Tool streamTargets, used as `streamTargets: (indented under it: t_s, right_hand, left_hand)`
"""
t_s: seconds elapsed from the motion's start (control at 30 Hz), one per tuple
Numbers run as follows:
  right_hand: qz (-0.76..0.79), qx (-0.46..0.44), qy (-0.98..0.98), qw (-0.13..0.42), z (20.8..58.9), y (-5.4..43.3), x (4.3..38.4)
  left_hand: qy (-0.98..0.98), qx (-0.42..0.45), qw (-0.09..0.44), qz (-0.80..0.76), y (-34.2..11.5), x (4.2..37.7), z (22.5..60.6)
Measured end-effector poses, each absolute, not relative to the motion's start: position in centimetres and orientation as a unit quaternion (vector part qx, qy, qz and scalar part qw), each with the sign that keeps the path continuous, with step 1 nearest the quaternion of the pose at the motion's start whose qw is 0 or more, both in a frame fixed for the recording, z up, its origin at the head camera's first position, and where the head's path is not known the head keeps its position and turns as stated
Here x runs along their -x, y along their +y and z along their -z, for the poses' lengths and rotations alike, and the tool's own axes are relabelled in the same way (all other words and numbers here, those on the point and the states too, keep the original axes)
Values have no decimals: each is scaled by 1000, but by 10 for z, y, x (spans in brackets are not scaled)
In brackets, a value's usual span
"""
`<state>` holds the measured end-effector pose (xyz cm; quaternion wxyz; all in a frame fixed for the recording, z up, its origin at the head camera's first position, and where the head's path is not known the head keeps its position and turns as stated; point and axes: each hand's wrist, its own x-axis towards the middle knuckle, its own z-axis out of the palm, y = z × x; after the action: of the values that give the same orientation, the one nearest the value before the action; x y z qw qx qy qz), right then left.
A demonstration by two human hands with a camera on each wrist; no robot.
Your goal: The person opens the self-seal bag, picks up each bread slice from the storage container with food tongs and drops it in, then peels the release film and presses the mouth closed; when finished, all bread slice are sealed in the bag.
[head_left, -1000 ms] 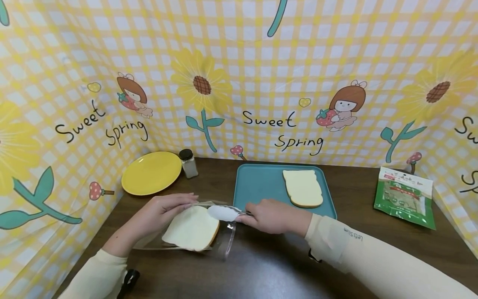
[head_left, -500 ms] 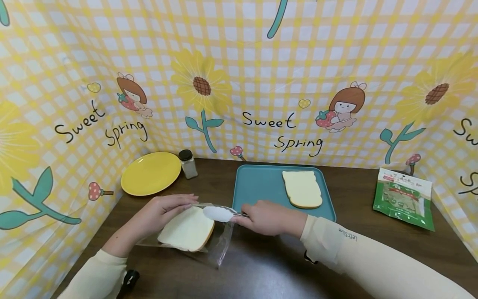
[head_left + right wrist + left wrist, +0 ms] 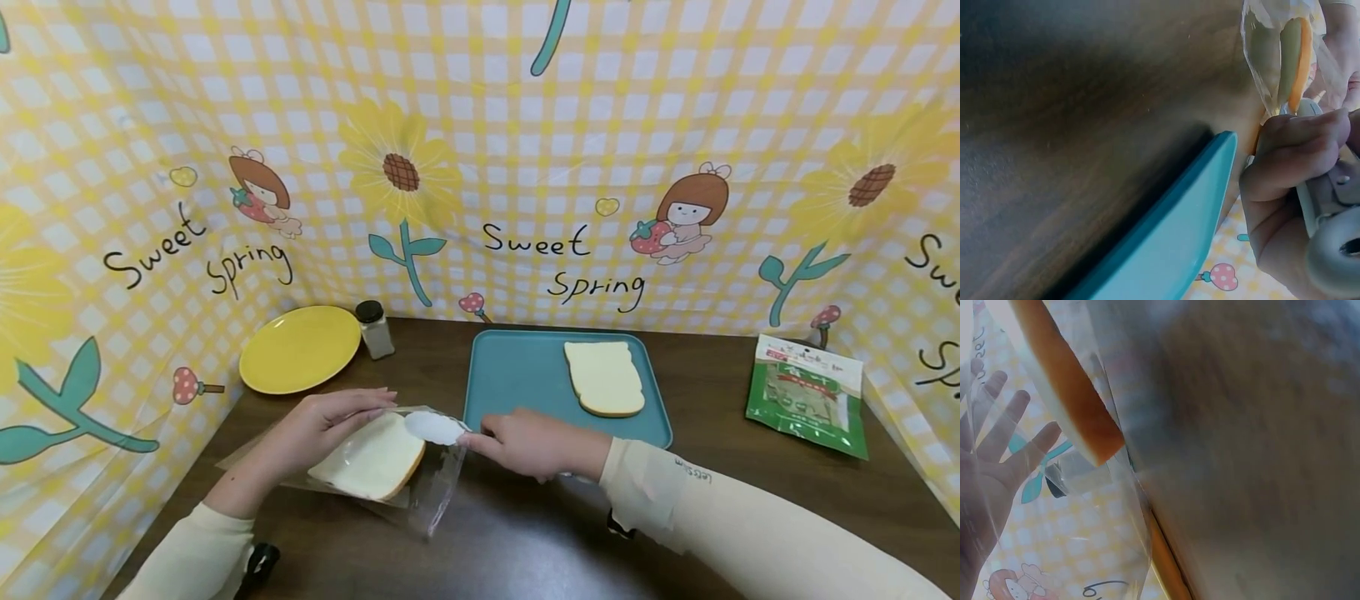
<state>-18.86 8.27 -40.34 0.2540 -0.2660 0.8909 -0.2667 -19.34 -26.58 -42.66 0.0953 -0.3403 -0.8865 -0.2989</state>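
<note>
A white bread slice (image 3: 371, 462) with a brown crust lies in a clear plastic bag (image 3: 442, 492) in front of me. My left hand (image 3: 326, 425) rests at the bag's left side; its fingers are straight and spread in the left wrist view. My right hand (image 3: 525, 447) grips tongs (image 3: 1325, 194), curled round their metal arms. The tongs' white tip (image 3: 433, 427) overlaps the slice's upper right corner, inside the bag mouth. The rest of the tongs is mostly hidden by the hand in the head view.
Behind my right hand lies a blue tray (image 3: 517, 375) bearing a second bread slice (image 3: 606, 379). A yellow plate (image 3: 300, 350) and a black-capped jar (image 3: 375, 330) stand at the back left. A green and white food packet (image 3: 806, 396) lies far right.
The tongs and right hand have moved slightly left, and the bagged slice has shifted left with them. The bag's right edge has dropped toward me. The left hand has stayed in place.
</note>
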Motion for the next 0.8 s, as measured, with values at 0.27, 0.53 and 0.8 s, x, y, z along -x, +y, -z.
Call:
streamTargets:
  t_s: [0.27, 0.53, 0.8]
  right_hand:
    - [312, 247, 874, 278, 403, 82, 190]
    - [276, 255, 893, 248, 407, 77, 187]
    - [259, 261, 899, 239, 410, 71, 187]
  left_hand:
    - [-886, 338, 88, 306, -267, 191, 425]
    - [-885, 333, 71, 319, -266, 190, 424]
    - [-894, 319, 53, 310, -264, 189, 423]
